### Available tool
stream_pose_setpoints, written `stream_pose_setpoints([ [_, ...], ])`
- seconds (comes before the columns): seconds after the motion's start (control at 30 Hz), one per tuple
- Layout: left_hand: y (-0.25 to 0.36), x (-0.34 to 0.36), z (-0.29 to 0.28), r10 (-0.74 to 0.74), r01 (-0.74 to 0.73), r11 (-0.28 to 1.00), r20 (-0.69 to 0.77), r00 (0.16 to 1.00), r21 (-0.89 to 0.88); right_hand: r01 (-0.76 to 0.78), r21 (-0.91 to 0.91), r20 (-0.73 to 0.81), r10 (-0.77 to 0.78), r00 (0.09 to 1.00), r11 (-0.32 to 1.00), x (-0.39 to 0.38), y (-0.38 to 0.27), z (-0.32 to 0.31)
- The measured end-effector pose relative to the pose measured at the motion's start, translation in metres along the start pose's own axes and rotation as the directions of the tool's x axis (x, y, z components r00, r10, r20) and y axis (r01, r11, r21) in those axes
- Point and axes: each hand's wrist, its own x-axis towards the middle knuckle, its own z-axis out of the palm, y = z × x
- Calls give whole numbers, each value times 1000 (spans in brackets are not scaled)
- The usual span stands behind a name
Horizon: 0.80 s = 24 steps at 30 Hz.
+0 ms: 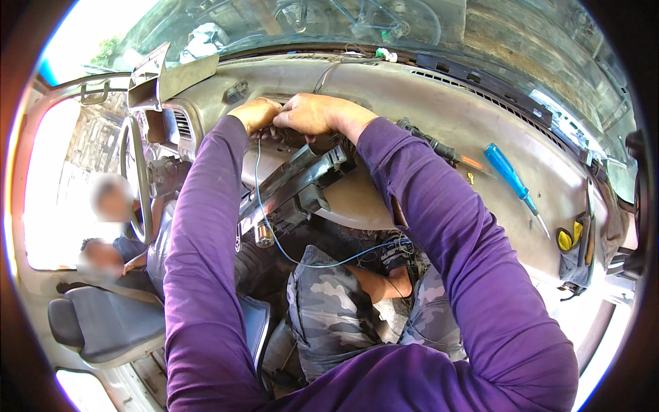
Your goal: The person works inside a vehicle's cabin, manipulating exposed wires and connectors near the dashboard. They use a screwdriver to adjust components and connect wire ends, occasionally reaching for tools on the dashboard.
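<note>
My left hand and my right hand meet at an opening in the tan vehicle dashboard. The fingers of both are bent closed and pressed together; what they pinch is hidden. From just beneath my left hand a thin light-blue wire hangs down, then curves right across my knee toward a tangle of wires. Below my hands, the dismantled centre of the dash shows a dark, shiny metal bracket. A dark cable runs from the dash top down toward my right hand.
On the right of the dash lie a blue-handled screwdriver and a tool pouch with yellow inside. Dark connectors rest beyond my right arm. A steering wheel and grey seat are at left, with two people by the door.
</note>
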Motion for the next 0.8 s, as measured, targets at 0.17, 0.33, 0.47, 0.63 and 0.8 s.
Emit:
stream_pose_setpoints([
  [0.17,13,-5,5,-10,9,1000,-48,999,-22,-120,-178,64,133,989,977,13,6,6],
  [0.33,-8,11,-3,316,-286,867,-8,949,408,-119,-307,-1,124,992,944,-1,-6,7],
  [0.47,11,1,3,201,-179,928,-35,979,327,-160,-428,2,178,984,889,-17,-19,0],
  [0.63,16,-2,5,-43,45,986,14,999,-158,-142,-421,16,164,986,896,-27,-25,-5],
  [0.8,-13,11,-2,-46,117,798,133,990,-591,-113,-444,51,151,987,889,-23,-27,-3],
])
